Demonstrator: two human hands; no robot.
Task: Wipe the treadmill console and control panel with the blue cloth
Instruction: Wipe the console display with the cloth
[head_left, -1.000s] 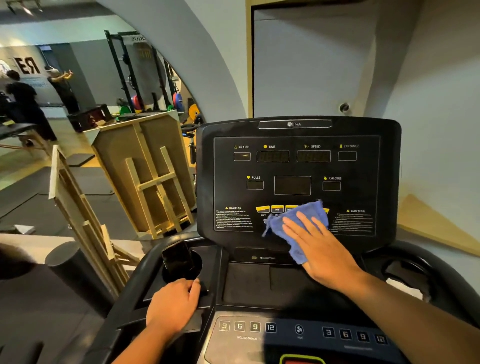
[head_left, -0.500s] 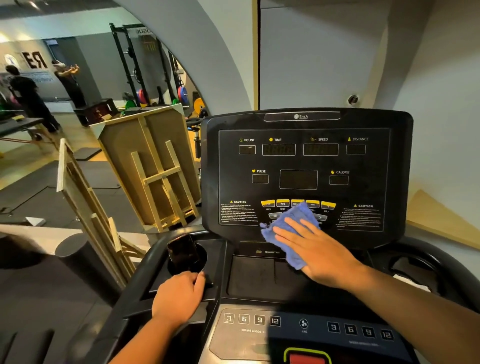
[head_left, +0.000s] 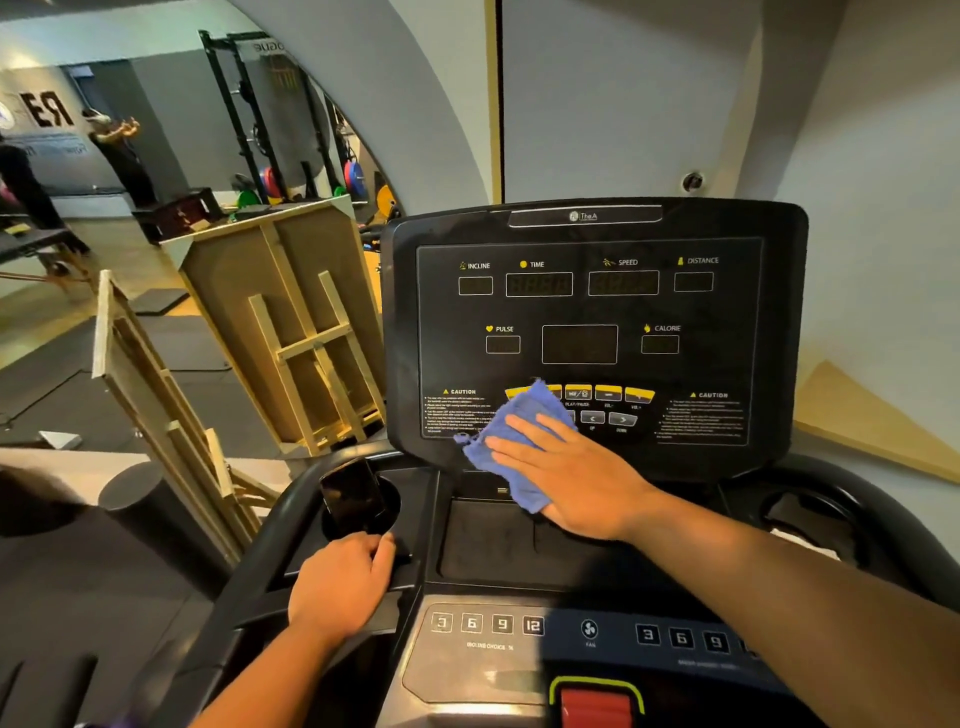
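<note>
The black treadmill console (head_left: 597, 312) stands upright in front of me, with dark displays and a row of yellow buttons low down. My right hand (head_left: 576, 478) lies flat, fingers spread, pressing the blue cloth (head_left: 506, 447) against the console's lower left part, over the leftmost buttons. The cloth hangs down past the console's bottom edge. Below lies the grey and blue control panel (head_left: 488, 639) with numbered keys. My left hand (head_left: 340, 584) is curled over the black ledge left of the panel, beside the cup holder.
A dark phone (head_left: 353, 499) stands in the left cup holder. Wooden frames (head_left: 291, 332) lean to the left of the treadmill. A red stop button (head_left: 595, 706) sits at the bottom edge. People stand far back left by a weight rack.
My right hand has slid the cloth leftwards and slightly down along the button row. The left hand has stayed on the ledge.
</note>
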